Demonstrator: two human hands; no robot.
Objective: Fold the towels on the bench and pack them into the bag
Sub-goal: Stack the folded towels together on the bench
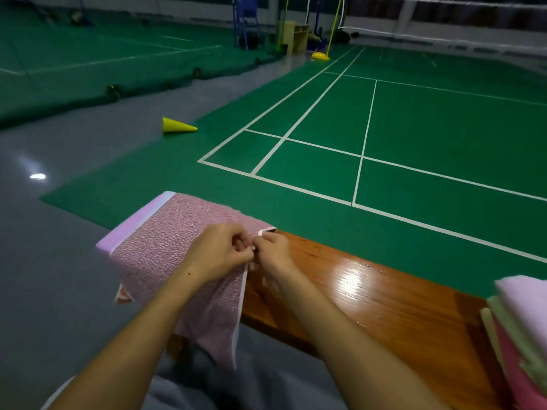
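A pink speckled towel (165, 250) with a white hem and pale band lies over the left end of a glossy wooden bench (370, 294), its long side running away left and its near edge hanging off. The left hand (220, 253) and right hand (273, 250) meet at its right edge, each pinching the hem. A stack of folded towels (524, 318) sits at the right. A yellow cone (177, 125) lies on its side on the floor beyond.

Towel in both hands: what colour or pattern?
Pink speckled towel with a white edge; head view.
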